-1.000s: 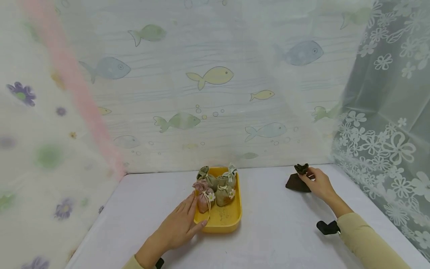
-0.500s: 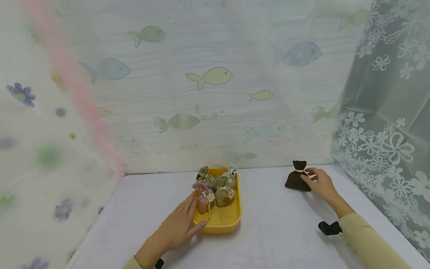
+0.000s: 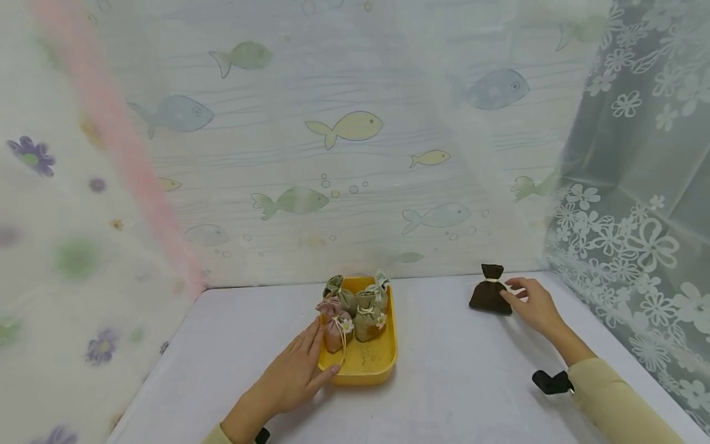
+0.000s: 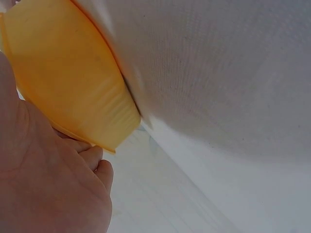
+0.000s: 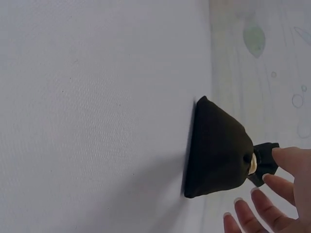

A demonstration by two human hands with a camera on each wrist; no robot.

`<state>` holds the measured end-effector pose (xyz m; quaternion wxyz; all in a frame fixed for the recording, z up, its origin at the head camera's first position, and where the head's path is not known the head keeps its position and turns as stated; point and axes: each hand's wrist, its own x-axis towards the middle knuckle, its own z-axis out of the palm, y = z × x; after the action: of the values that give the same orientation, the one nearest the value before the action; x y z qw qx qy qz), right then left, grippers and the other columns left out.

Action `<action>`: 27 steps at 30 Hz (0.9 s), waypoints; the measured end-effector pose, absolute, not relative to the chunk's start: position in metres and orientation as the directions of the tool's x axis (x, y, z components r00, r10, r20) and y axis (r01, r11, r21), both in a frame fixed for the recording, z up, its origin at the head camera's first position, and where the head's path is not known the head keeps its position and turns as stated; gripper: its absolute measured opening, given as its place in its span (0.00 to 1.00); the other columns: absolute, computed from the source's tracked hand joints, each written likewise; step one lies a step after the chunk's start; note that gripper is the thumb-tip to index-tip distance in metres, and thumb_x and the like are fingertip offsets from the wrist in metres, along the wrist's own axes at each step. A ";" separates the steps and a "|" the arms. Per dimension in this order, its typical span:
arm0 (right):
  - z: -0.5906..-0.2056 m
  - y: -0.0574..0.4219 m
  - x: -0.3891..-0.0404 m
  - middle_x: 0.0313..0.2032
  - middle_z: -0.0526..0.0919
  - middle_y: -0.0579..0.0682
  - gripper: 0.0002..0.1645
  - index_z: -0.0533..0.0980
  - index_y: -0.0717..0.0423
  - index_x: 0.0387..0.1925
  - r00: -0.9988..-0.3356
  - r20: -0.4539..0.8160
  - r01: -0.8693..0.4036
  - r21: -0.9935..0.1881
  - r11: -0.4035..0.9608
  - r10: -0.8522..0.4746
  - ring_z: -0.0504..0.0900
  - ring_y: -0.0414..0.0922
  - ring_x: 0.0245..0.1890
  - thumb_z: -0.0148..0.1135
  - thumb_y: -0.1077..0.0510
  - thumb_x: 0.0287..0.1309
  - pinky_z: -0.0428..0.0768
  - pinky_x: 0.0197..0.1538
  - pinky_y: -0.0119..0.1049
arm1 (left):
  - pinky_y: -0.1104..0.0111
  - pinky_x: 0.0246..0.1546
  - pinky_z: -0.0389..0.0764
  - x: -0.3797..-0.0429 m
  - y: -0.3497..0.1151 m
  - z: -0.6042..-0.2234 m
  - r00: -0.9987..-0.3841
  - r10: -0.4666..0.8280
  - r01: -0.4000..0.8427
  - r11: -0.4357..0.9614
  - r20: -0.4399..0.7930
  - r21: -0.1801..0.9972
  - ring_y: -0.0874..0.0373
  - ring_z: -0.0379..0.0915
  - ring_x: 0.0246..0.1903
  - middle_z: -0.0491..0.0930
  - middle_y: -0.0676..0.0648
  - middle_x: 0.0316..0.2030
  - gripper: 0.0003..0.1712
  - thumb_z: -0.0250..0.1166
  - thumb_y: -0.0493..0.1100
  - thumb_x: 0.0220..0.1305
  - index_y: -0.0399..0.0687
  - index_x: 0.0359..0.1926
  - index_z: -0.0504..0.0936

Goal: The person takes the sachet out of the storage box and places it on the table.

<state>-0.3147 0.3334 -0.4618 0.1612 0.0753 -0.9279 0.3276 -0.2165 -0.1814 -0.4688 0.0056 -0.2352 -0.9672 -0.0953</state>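
Observation:
A dark brown drawstring pouch (image 3: 490, 298) stands upright on the table at the right, tied with a light cord at its neck. Beside it is my right hand (image 3: 534, 306); the right wrist view shows its fingers spread near the neck of the pouch (image 5: 219, 151), pinching nothing. My left hand (image 3: 293, 374) lies along the left side of a yellow tray (image 3: 370, 369), fingers straight against its rim. Inside the tray sit a pink pouch (image 3: 333, 336), an olive pouch (image 3: 367, 323) and two greenish pouches behind. From the left wrist, the tray's outer wall (image 4: 73, 68) shows.
A white cloth (image 3: 438, 370) covers the table. Behind it hangs a curtain (image 3: 355, 160) printed with fish. Flowered sheets stand at the left and right (image 3: 627, 246). A black wrist-worn device (image 3: 551, 382) hangs below the right sleeve.
My right hand has let go of the brown pouch's neck and drawn slightly right. The pouch now stands upright by itself with its top spread. My left hand stays at the tray.

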 end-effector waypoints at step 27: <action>-0.444 0.275 -0.295 0.48 0.80 0.63 0.20 0.77 0.69 0.57 -0.908 0.371 -0.398 -0.615 0.681 -0.196 0.81 0.53 0.44 0.65 0.61 0.68 0.80 0.43 0.32 | 0.49 0.77 0.53 -0.215 -0.182 -0.467 -0.889 0.457 0.456 0.871 0.041 0.181 0.42 0.42 0.79 0.41 0.35 0.80 0.53 0.43 0.72 0.76 0.32 0.79 0.49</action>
<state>-0.2954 0.2753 -0.4443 0.1387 0.1640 -0.9061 0.3645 -0.2155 -0.1818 -0.4671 -0.0018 -0.2360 -0.9673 -0.0933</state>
